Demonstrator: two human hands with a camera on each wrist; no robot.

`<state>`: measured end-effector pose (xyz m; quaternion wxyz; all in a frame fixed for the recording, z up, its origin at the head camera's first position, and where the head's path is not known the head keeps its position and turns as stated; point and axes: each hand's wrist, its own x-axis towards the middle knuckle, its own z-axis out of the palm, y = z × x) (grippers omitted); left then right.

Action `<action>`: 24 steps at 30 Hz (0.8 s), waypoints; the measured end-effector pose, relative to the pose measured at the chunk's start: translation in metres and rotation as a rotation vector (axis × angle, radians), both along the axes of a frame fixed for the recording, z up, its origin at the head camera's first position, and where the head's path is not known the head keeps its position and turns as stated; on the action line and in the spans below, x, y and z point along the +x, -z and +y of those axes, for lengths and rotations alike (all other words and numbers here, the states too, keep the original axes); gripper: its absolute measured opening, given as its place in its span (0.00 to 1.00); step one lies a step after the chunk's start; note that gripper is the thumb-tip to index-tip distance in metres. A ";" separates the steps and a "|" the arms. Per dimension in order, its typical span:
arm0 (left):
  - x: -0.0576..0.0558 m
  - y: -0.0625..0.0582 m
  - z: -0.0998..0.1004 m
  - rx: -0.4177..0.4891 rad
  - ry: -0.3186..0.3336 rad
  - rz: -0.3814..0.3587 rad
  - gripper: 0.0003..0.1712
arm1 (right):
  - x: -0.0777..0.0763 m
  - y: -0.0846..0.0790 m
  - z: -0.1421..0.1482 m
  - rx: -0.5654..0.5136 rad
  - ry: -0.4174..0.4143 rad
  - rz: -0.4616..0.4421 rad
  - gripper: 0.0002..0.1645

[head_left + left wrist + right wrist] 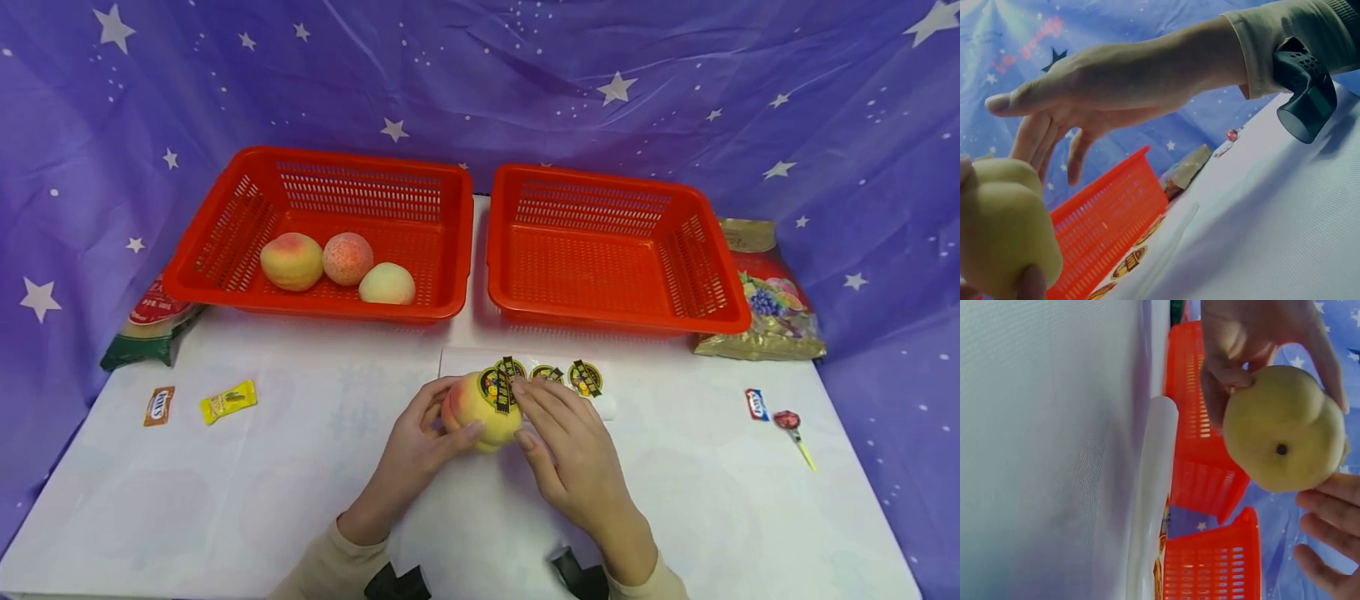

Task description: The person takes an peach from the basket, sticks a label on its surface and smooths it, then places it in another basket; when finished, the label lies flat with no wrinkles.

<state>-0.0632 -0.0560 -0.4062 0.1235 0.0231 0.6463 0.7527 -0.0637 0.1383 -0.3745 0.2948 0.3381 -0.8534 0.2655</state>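
My left hand (pixel 420 450) grips a yellow peach with a pink blush (pixel 471 412), thumb on the near side and fingers around the left. A round black-and-gold sticker (pixel 497 388) with a dark strip across it lies on the peach's top right. The fingertips of my right hand (pixel 581 458) touch the sticker's right edge, fingers nearly straight. Behind the peach, a white sticker sheet (pixel 465 360) lies on the table, with more round stickers (pixel 585 378) on it. The peach (pixel 1285 425) shows its underside with a dark spot in the right wrist view.
A red basket (pixel 322 307) at the back left holds three peaches (pixel 292 262). Beside it stands another red basket (pixel 615 318). Snack bags (pixel 780 304) lie at both sides. Small wrapped candies (pixel 228 402) lie at left; another candy and a lollipop (pixel 787 420) lie at right.
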 end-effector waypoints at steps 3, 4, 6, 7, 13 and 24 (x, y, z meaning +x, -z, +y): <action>-0.003 -0.001 -0.001 -0.008 -0.056 -0.028 0.32 | -0.002 -0.005 0.000 -0.013 -0.019 0.049 0.24; -0.004 -0.002 -0.001 -0.009 -0.069 -0.039 0.32 | -0.003 -0.008 0.000 -0.021 -0.022 0.059 0.24; -0.007 -0.003 -0.002 -0.017 -0.079 -0.063 0.33 | -0.007 -0.013 0.005 -0.055 -0.019 0.085 0.22; -0.008 -0.004 -0.003 -0.019 -0.073 -0.073 0.33 | -0.010 -0.016 0.010 -0.077 -0.002 0.090 0.21; -0.007 -0.009 -0.006 -0.022 0.006 -0.090 0.35 | -0.043 -0.027 0.071 -0.121 0.369 -0.046 0.18; -0.032 -0.046 -0.014 -0.255 0.072 0.238 0.41 | -0.095 -0.017 0.172 0.134 0.798 -0.636 0.49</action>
